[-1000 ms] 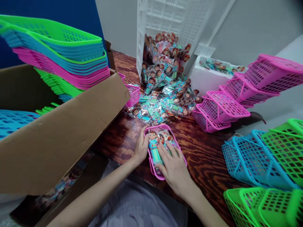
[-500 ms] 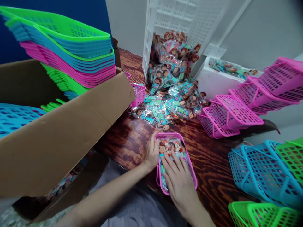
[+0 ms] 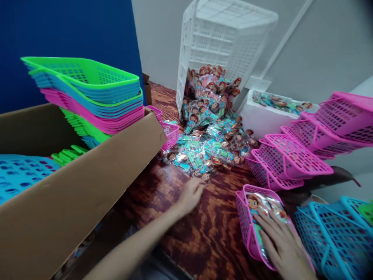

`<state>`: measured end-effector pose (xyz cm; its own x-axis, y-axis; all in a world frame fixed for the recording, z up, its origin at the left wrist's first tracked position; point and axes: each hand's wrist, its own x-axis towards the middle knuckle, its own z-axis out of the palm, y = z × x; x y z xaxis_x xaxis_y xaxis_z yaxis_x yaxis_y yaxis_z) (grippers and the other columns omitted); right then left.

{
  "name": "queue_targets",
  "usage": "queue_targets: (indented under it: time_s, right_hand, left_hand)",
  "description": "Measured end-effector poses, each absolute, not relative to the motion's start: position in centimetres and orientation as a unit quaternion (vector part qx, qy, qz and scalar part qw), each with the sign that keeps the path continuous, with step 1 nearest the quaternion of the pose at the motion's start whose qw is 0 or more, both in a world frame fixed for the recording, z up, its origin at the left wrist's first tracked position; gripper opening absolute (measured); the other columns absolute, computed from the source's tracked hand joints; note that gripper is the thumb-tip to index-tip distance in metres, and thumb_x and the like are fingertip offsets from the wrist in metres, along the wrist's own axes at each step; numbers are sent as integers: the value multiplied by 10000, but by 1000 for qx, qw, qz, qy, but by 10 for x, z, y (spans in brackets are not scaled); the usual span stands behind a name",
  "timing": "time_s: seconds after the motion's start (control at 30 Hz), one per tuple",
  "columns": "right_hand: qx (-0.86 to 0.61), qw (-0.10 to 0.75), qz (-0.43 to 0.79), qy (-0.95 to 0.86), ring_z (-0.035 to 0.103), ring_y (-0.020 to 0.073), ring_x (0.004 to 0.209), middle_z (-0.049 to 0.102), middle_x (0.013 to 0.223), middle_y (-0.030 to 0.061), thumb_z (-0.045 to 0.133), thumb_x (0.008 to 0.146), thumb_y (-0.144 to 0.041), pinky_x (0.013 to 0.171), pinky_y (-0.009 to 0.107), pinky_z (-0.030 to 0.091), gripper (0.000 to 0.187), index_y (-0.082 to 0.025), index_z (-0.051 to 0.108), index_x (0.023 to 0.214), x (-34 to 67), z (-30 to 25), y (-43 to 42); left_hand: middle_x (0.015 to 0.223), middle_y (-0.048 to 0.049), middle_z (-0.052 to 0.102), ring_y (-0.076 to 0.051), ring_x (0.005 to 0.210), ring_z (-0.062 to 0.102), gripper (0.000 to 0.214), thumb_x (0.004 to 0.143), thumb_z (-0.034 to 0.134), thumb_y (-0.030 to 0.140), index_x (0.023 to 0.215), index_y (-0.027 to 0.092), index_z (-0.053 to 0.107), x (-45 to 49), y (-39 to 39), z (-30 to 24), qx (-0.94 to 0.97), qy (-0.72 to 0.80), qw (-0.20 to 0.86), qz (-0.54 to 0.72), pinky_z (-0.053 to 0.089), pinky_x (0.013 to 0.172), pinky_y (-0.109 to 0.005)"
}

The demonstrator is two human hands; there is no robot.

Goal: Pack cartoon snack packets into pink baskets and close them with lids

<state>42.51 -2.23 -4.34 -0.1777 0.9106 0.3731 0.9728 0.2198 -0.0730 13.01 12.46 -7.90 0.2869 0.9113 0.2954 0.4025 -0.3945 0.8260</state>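
My right hand (image 3: 281, 241) lies with fingers stretched over bagged cartoon-figure packets (image 3: 253, 204) inside a pink plastic basket (image 3: 247, 229) at the lower right. The palm covers part of the packets. My left hand (image 3: 190, 196) is above the wooden table, its fingers loosely bent and nothing visible in them. Its fingertips are close to a single packet (image 3: 205, 177) at the front edge of a loose pile of packets (image 3: 210, 149); whether they touch it I cannot tell.
A tipped white crate (image 3: 212, 39) spills packets onto the table. Left stands a cardboard box (image 3: 87, 194) with stacked baskets (image 3: 96, 97). Pink baskets (image 3: 291, 155), blue baskets (image 3: 335, 233) and a white foam box (image 3: 259, 116) line the right. Another pink basket (image 3: 169, 136) sits beside the pile.
The filled pink basket has moved right across the table, with my right hand on its packets. My left hand has left the basket's rim and is now near the pile. The camera view has shifted upward.
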Motion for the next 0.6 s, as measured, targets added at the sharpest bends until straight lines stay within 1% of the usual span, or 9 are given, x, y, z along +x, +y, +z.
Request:
queue_targets:
  time_s: [0.07,0.1,0.17,0.2,0.3,0.37,0.43,0.5,0.6]
  right_hand:
    - [-662,239,-107,-702,609,342,1135,722,1133,103,452,935,-332,1018,579,410,324,-236,682,1142,408,-32,-9]
    - [-678,287,-103,-669,626,325,1088,717,1118,126,448,938,-304,987,538,444,312,-213,681,1124,392,-27,4]
    - [-664,367,-23,-651,643,274,1042,708,1110,123,418,954,-259,942,450,489,314,-214,658,1151,353,-22,44]
    - [-650,381,24,-657,643,259,1038,706,1113,116,392,960,-245,936,425,497,328,-219,654,1156,333,-23,69]
    - [-666,351,54,-656,603,274,1085,673,1176,129,438,918,-233,948,426,484,372,-188,605,1248,283,-42,145]
    - [-703,314,33,-638,597,294,1062,661,1156,164,504,876,-235,906,426,488,434,-150,558,1297,262,-62,175]
    - [-709,297,12,-640,588,296,1075,651,1172,165,508,855,-188,900,419,478,464,-157,530,1317,250,-82,179]
    - [-702,279,21,-656,595,289,1057,667,1148,143,512,842,-150,889,407,474,432,-187,555,1270,246,-96,161]
    - [-680,241,104,-685,621,258,955,699,989,79,564,817,-148,832,361,475,225,-225,641,1014,253,-97,120]
  left_hand:
    - [1044,-74,694,-230,1002,634,263,948,419,196,1044,212,664,105,161,-78,725,494,276,391,512,934,-437]
    - [1057,-83,688,-243,1023,624,276,938,413,181,1058,211,660,97,182,-76,727,510,254,384,494,954,-460]
    - [1155,-113,661,-263,1118,584,326,921,389,143,1109,193,650,93,220,-73,741,522,215,364,445,1014,-490]
    - [1233,-125,634,-270,1183,550,357,902,397,121,1158,184,637,96,236,-71,755,518,199,350,417,1046,-496]
    - [1362,-128,565,-280,1267,488,461,838,457,87,1265,198,590,112,259,-68,799,497,157,300,377,1078,-505]
    - [1321,-140,583,-294,1234,506,480,835,476,89,1289,209,573,118,253,-69,817,492,130,270,382,1053,-524]
    - [1216,-155,611,-310,1185,524,447,866,471,104,1294,196,562,113,232,-74,825,497,105,247,380,1027,-544]
    - [1129,-155,610,-328,1145,526,376,892,506,155,1262,176,569,100,202,-80,826,509,88,225,375,1011,-561]
    - [1039,-112,588,-317,1056,535,264,886,623,297,1122,181,605,74,152,-87,827,522,89,191,410,965,-520]
